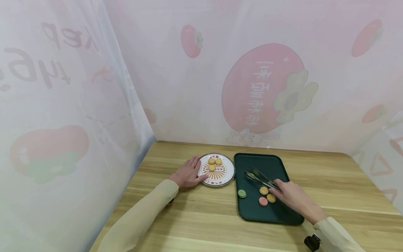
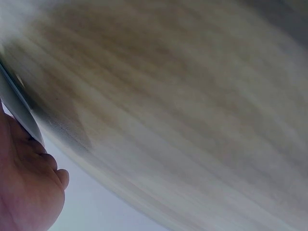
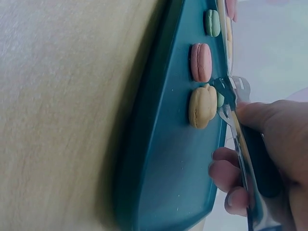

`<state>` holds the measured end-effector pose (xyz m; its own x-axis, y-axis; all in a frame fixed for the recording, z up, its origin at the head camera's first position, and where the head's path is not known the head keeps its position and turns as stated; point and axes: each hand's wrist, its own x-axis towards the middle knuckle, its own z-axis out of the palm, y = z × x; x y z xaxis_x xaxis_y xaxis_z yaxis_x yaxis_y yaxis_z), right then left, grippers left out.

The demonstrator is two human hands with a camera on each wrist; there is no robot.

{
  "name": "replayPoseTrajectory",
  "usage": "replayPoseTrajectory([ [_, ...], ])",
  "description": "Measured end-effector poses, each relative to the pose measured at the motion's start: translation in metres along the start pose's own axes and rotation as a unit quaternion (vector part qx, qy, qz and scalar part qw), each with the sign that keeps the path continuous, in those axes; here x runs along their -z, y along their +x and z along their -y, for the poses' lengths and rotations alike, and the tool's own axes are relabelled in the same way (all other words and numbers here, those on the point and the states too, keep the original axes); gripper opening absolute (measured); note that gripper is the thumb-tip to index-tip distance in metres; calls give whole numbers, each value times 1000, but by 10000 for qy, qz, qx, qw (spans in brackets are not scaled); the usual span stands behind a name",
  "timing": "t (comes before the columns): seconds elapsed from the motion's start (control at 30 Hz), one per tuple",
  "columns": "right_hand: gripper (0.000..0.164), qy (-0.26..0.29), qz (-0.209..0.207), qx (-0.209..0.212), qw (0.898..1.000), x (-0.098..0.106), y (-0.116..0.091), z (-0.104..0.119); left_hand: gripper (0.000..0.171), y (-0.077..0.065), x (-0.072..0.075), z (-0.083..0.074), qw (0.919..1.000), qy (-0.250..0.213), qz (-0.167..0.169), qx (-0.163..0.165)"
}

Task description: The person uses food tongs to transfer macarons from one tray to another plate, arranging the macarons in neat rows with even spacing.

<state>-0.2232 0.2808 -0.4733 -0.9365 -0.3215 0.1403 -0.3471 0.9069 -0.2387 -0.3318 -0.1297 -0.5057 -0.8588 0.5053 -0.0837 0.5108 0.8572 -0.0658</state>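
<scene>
My left hand [image 1: 188, 174] rests at the left rim of a white patterned plate [image 1: 226, 177], fingers extended and thumb over the edge. Three small yellow macarons [image 1: 212, 167] sit on that plate. In my right hand [image 1: 294, 196] I grip metal tongs [image 1: 260, 180] with a dark handle, above the dark green tray [image 1: 252, 211]. Below the tongs lie a pink macaron [image 1: 263, 201] and two yellow macarons [image 3: 199, 107]; a green macaron [image 1: 241, 193] is by the tray's left edge. Another bit of pale green [image 3: 220, 99] shows by the tong tips; I cannot tell if they hold it.
Plate and tray stand side by side on a wooden table [image 1: 189, 217]. Printed white curtains [image 1: 195, 87] hang behind the table and along its left side. A dark band [image 1: 312, 242] is on my right wrist.
</scene>
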Motion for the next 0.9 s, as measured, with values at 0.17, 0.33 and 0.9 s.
replayPoseTrajectory([
  [0.17,19,48,38,22,10000,1,1,0,96,1,1,0,10000,-75,-14,12],
  [0.33,18,22,32,32,10000,2,0,1,95,3,0,0,10000,-44,3,12],
  [0.9,16,1,-136,206,9997,-3,1,1,96,2,-3,1,10000,-42,35,72],
])
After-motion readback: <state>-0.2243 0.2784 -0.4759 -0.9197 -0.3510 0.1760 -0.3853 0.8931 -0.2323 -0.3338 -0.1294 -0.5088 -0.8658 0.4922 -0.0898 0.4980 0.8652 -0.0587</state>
